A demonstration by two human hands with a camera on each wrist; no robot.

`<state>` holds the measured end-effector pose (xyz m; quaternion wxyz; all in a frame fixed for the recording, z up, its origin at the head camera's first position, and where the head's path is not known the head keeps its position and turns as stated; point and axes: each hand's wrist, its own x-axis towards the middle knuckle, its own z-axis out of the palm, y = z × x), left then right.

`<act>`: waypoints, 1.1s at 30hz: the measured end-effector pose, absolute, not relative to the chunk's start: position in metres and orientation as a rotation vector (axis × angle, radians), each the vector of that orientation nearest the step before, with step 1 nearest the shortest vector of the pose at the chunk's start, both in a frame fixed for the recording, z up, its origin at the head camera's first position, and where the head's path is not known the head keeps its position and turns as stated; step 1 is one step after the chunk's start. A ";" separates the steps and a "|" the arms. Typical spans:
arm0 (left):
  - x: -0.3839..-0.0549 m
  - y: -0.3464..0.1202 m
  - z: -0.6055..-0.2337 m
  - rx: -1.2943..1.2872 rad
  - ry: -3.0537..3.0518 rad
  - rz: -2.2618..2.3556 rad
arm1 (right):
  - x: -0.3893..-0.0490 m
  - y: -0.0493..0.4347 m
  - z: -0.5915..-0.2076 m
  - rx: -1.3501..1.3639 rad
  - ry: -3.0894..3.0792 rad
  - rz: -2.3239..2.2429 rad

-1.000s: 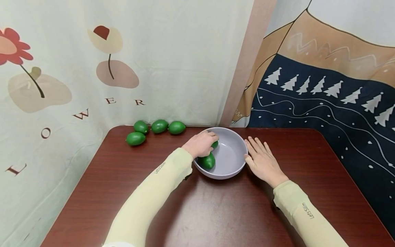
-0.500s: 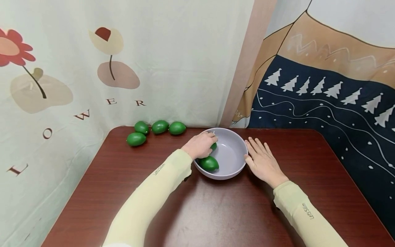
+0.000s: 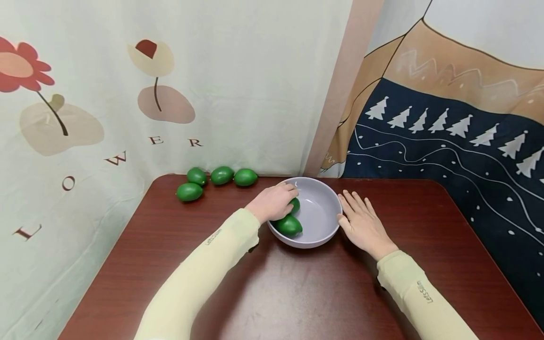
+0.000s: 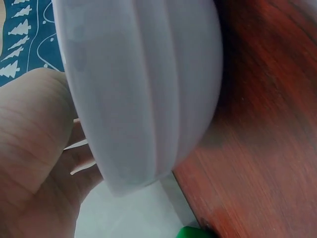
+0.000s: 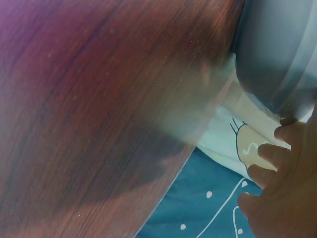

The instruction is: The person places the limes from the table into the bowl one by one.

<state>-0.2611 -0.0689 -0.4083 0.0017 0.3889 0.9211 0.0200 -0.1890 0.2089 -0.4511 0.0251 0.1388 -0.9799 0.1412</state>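
In the head view my left hand (image 3: 273,202) reaches over the near-left rim of a pale lilac bowl (image 3: 320,215). Its fingers lie loosely over a green lime (image 3: 294,205), partly hidden beneath them. A second lime (image 3: 289,226) rests in the bowl just below the hand. The left wrist view has the bowl's outer wall (image 4: 133,94) in front, with the left hand (image 4: 37,148) passing behind its rim; no lime shows between the fingers there. My right hand (image 3: 363,224) lies with straight fingers against the bowl's right side, fingertips right at the wall.
Several more limes lie at the table's back left, among them one lime (image 3: 189,192) nearest the front and another lime (image 3: 245,177) nearest the bowl. Printed curtains (image 3: 255,94) hang right behind the brown table's (image 3: 297,293) far edge.
My left hand has drawn slightly left, uncovering more of the lime beneath it. The front lime has rolled a little to the right in the bowl. The right hand stays put.
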 end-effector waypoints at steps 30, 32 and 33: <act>-0.258 -0.127 -0.426 1.090 3.216 0.292 | -0.189 0.209 -0.451 0.432 -3.026 0.423; -0.257 -0.132 -0.427 1.060 3.226 0.303 | -0.189 0.209 -0.451 0.433 -3.029 0.427; -0.257 -0.134 -0.427 1.051 3.231 0.307 | -0.189 0.209 -0.451 0.433 -3.029 0.427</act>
